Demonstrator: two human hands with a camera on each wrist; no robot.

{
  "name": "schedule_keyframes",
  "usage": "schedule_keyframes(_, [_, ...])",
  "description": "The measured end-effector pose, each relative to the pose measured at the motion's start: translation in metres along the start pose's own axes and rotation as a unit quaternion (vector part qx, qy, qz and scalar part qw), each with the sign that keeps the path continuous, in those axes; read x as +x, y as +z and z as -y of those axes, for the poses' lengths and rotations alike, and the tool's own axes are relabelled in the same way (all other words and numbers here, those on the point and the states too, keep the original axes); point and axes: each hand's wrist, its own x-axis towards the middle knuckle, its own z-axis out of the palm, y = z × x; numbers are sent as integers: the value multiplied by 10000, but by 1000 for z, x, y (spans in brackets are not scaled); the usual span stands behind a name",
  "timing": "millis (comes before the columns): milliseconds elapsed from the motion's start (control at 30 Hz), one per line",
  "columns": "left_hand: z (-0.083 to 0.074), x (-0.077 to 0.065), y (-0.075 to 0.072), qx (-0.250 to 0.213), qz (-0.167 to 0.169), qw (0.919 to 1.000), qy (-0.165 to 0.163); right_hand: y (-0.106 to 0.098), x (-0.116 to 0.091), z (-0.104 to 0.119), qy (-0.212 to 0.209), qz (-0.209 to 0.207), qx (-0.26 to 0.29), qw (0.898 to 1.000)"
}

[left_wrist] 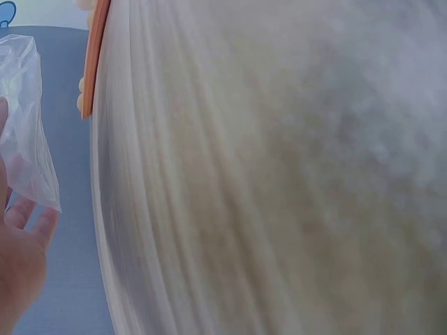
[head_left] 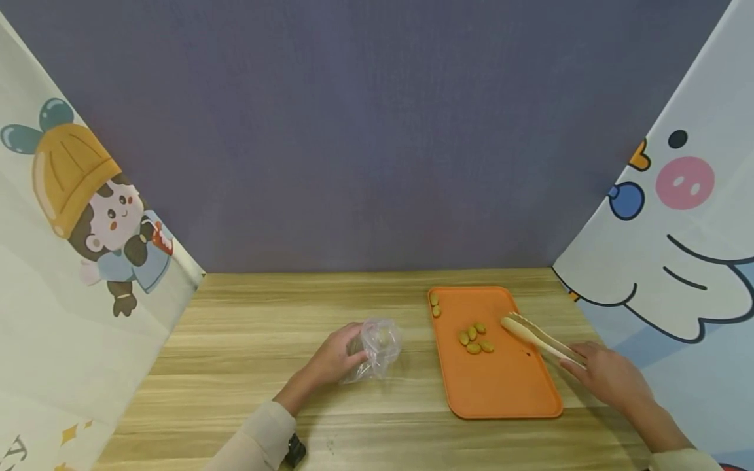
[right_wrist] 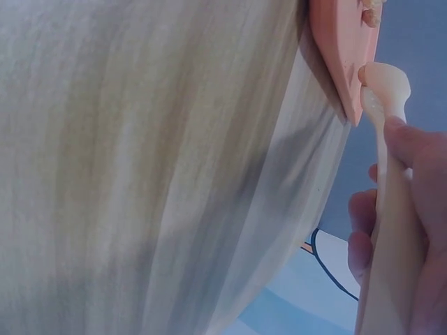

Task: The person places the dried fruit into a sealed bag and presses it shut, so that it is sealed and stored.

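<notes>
My left hand (head_left: 336, 356) grips a clear plastic bag (head_left: 381, 347) above the table, left of the orange tray (head_left: 495, 392). Something faintly yellowish shows through the bag, too blurred to name. In the left wrist view, the bag (left_wrist: 24, 118) hangs between thumb and fingers. Cream-coloured tongs (head_left: 538, 340) are held in my right hand (head_left: 615, 376), their tips over the tray's right side. At the tongs' (right_wrist: 387, 87) tips in the right wrist view is a small brownish bit; whether it is pinched is unclear. Several small yellow-brown oval fruits (head_left: 474, 348) lie mid-tray.
A couple more fruits (head_left: 435, 305) lie by the tray's upper left edge. Small dark specks (head_left: 525, 354) mark the tray's right side. The wood-grain table (head_left: 265, 314) meets a dark back wall (head_left: 377, 144), with cartoon-printed panels at both sides.
</notes>
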Motion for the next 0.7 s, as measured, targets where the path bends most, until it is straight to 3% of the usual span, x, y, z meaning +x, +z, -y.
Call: schedule_keyframes(700, [0, 2, 0, -95, 27, 9999, -34, -11, 11, 10, -189, -126, -6, 9997])
